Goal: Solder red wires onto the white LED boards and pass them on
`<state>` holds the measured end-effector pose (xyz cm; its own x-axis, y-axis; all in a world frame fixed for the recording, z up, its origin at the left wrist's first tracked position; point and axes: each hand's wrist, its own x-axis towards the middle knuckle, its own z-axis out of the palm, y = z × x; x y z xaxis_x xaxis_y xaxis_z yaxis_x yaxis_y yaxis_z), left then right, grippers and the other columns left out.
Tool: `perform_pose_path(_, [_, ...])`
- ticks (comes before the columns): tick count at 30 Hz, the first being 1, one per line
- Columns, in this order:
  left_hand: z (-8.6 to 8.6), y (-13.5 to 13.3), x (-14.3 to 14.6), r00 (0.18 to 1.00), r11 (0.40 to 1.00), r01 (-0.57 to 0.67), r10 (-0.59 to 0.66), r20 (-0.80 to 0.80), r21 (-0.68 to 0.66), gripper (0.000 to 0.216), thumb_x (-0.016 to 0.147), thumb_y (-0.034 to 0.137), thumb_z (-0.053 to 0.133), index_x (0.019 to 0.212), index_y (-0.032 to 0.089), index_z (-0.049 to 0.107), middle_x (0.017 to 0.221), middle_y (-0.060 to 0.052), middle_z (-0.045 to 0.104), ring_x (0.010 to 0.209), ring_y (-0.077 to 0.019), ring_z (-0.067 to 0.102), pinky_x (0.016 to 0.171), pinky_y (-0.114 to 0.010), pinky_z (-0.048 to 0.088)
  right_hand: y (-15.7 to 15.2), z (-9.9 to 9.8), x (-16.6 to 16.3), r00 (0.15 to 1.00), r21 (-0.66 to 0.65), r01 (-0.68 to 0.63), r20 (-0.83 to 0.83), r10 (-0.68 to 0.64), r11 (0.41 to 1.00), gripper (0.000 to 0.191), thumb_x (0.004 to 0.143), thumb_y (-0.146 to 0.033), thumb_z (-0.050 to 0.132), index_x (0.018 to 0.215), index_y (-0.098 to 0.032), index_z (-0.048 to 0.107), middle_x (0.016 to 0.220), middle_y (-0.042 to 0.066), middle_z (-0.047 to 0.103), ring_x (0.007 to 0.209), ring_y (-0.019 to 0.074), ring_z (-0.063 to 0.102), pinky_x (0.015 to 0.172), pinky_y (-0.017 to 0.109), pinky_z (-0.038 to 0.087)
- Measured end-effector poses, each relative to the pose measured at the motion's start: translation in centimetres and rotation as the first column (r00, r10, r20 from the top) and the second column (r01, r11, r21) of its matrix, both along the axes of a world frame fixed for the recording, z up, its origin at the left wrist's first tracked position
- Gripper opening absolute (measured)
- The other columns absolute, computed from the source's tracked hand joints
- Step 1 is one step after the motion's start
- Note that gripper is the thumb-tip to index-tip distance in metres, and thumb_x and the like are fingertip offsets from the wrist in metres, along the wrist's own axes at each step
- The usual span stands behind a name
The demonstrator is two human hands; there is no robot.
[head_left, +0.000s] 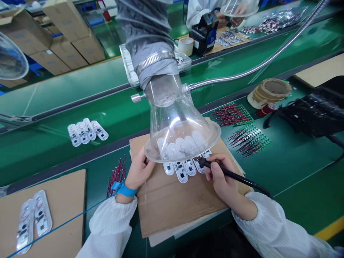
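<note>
Our right hand wraps one soldering iron; our left hand curls, its hold unclear, beside five white boards on cardboard, on our green worktop. Four more boards lie far left; cartons stand beyond.

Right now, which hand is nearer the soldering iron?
Right. The right hand holds the soldering iron; the left hand is across the boards from it, by the hood.

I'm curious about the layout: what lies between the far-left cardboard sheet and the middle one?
The head view shows a cluster of dark red wires on the green tabletop, with the left sleeve and a blue cord crossing the gap.
</note>
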<state>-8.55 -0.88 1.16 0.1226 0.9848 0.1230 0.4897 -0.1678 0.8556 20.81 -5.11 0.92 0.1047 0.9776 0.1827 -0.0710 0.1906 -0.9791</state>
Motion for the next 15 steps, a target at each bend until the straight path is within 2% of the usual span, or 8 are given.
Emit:
perform_pose_path(9, [0.1,0.1,0.2,1.000,1.000,0.014,-0.014,0.003,-0.002,0.028,0.107,0.039,0.065,0.128,0.024,0.075,0.084,-0.002,0.074,0.085,-0.0226,0.070,0.077,-0.033,0.060,-0.3,-0.5,0.4,0.999,-0.023,-0.032,0.033,0.033,0.999,0.022,0.115,-0.049,0.068,0.110,-0.027,0.067,0.068,-0.006,0.055,0.053,0.0122,0.052,0.049,0.022,0.045])
perform_pose_path(15, [1.0,0.2,0.8,0.998,0.999,0.036,-0.037,0.053,0.023,0.032,0.105,0.037,0.068,0.133,0.024,0.076,0.121,-0.009,0.084,0.114,-0.0290,0.078,0.097,-0.041,0.065,-0.6,-0.9,0.7,0.997,-0.040,-0.045,0.057,0.047,0.998,0.017,0.115,-0.045,0.069,0.112,-0.028,0.069,0.073,-0.005,0.056,0.056,0.0125,0.053,0.051,0.023,0.046])
